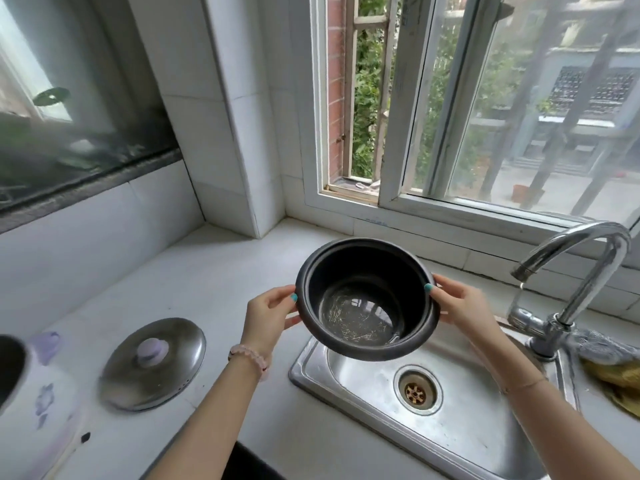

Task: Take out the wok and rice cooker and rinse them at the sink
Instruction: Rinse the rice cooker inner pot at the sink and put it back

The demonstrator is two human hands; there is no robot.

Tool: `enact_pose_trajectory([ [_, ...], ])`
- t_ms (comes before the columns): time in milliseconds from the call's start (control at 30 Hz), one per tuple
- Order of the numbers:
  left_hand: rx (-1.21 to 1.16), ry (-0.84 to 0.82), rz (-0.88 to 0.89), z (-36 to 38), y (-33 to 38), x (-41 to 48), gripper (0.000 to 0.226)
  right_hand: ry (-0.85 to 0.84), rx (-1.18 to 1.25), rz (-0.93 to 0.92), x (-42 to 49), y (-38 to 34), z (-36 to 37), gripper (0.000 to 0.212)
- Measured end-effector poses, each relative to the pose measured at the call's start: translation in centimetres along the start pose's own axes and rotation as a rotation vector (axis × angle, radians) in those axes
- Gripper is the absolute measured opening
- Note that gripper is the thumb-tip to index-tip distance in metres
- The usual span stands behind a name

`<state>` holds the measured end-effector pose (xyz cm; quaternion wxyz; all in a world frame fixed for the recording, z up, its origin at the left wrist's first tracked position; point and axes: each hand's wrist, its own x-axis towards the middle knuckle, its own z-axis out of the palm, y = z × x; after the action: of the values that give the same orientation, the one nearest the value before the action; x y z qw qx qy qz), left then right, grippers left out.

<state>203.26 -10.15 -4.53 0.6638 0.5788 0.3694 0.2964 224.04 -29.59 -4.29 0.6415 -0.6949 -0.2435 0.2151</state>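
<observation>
Steel sink [311,367], round dark inner pot [367,268], left hand [268,315], right hand [462,306]

The white rice cooker body [31,403] is cut off by the left edge, its floral print blurred. A yellow cloth [616,382] runs past the right edge. The inner pot [367,299] hides most fingers [437,295] and the sink's [450,410] far rim.

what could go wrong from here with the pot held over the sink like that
The inner pot is held only by fingertips at its rim, left hand and right hand, so it may slip once wet and drop into the sink. The faucet spout sits off to the right, so water could splash onto the counter.
</observation>
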Motion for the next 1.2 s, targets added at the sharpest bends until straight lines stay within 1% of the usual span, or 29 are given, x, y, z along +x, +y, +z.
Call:
enact_pose_trajectory([
  [100, -0.037, 0.108, 0.006, -3.1, 1.2, -1.9, 0.021, -0.107, 0.036, 0.002, 0.6, -1.0, 3.1, 0.021],
  [267, -0.1, 0.309, 0.014, -8.7, 2.1, -6.7, 0.024, -0.314, 0.077, 0.007, 0.7, -1.4, 9.5, 0.029],
  [333, -0.109, 0.372, 0.003, -10.7, 2.2, -8.7, 0.025, -0.385, 0.078, 0.01, 0.1, -1.6, 12.1, 0.029],
  [400, -0.112, 0.433, 0.01, -12.7, 2.3, -10.4, 0.025, -0.443, 0.088, 0.02, -0.5, -2.2, 14.8, 0.024],
  [467, -0.141, 0.496, 0.061, -14.9, 2.4, -11.8, 0.025, -0.514, 0.095, 0.014, -1.1, -3.1, 17.6, 0.019],
  [667, -0.169, 0.657, 0.114, -22.0, 3.6, -14.9, 0.029, -0.682, 0.068, -0.07, -3.7, -6.8, 25.9, 0.017],
  [767, -0.16, 0.708, 0.171, -26.0, 5.0, -15.8, 0.029, -0.745, 0.056, -0.129, -4.7, -9.3, 30.2, 0.017],
  [900, -0.095, 0.773, 0.274, -31.9, 7.7, -16.6, 0.027, -0.783, 0.085, -0.194, -6.2, -12.7, 36.7, 0.019],
  [967, -0.085, 0.797, 0.295, -35.0, 8.6, -16.6, 0.025, -0.796, 0.09, -0.225, -6.8, -13.8, 40.2, 0.021],
  [1067, -0.07, 0.82, 0.264, -39.3, 9.0, -16.5, 0.025, -0.802, 0.071, -0.234, -7.5, -13.9, 45.1, 0.025],
  [1200, -0.053, 0.832, 0.197, -43.9, 7.9, -16.3, 0.029, -0.823, 0.027, -0.215, -8.3, -12.2, 49.9, 0.036],
])
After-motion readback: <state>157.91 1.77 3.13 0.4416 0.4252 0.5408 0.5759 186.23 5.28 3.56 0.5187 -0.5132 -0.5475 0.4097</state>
